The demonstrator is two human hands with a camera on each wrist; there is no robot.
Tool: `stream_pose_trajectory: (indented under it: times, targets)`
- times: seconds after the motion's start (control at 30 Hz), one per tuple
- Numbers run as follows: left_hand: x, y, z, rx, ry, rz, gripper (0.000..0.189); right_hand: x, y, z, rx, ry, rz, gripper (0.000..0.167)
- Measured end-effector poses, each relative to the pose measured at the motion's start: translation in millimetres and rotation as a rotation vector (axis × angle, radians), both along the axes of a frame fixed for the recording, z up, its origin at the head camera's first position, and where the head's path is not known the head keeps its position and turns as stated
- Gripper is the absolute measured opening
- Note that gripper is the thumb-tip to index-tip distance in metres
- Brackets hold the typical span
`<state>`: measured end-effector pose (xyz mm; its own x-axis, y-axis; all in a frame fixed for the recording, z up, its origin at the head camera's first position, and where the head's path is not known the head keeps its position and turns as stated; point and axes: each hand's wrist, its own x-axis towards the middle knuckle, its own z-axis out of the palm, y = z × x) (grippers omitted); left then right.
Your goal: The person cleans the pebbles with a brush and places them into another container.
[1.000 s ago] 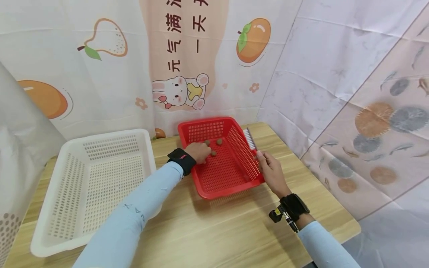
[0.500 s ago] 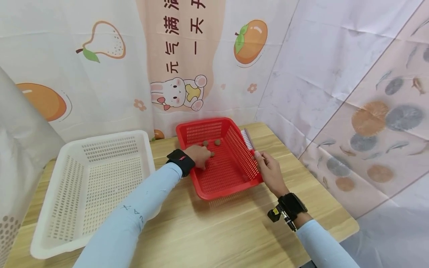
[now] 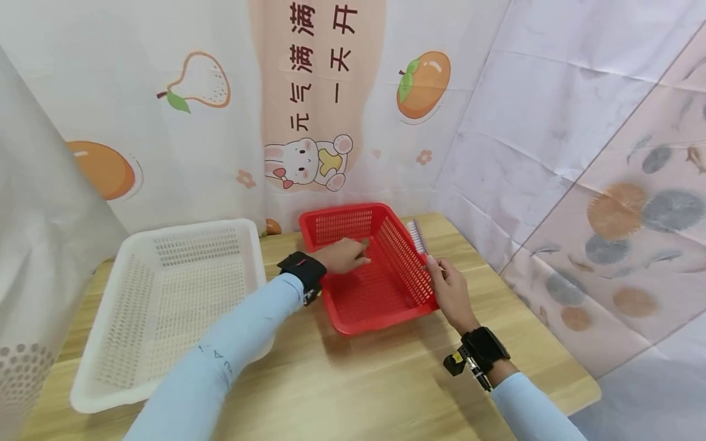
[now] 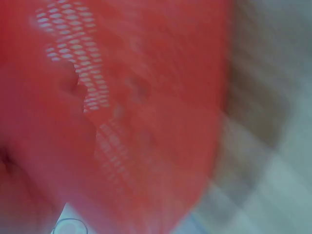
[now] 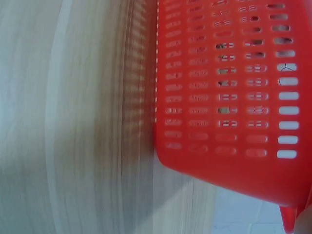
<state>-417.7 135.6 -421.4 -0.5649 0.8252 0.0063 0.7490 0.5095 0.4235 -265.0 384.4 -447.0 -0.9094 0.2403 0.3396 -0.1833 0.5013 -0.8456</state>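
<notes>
My left hand [image 3: 344, 254] reaches inside the red basket [image 3: 380, 320], palm down, over the mesh floor. At its fingertips shows a small brown round thing [image 3: 364, 243]; I cannot tell whether the fingers grip it. The left wrist view is blurred, with the red mesh filling most of it. At the basket's right rim, my right hand [image 3: 451, 291] pinches the handle end of a brush [image 3: 417, 236] with white bristles and a mauve back. The brush points away along the outside of that rim. In the right wrist view the basket's slotted side [image 5: 209, 107] stands close to this hand.
A larger white plastic basket [image 3: 252, 257] sits on the left of the wooden table [image 3: 353, 386]. A printed curtain [image 3: 220, 159] hangs behind the table, and more patterned cloth [image 3: 540, 141] covers the right side. The table's rounded front right corner [image 3: 590, 392] is in view.
The left hand has moved farther into the red basket and now covers the spot where several brown round things showed. The right hand and brush stay at the rim. The head view has shifted slightly.
</notes>
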Motion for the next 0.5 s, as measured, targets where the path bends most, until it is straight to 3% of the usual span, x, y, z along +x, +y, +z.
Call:
stream_pose_trajectory:
  times: [0.1,0.2,0.33,0.5]
  targets:
    - [19.9,2.4,17.1,0.141,-0.189,0.088,0.024,2.8,1,0.6,0.029,-0.004,-0.055,0.051]
    - [37.5,-1.5,34.7,0.252,-0.411,0.219,0.024,3.0,1,2.6,0.041,0.002,-0.063,0.051]
    - [51.9,-14.2,51.8,0.398,-0.676,0.347,0.016,1.3,-1,4.4,0.050,-0.015,-0.048,0.051]
    - [60.7,-31.5,60.5,0.505,-0.824,0.396,0.015,1.2,-3,3.2,0.046,-0.022,-0.053,0.051]
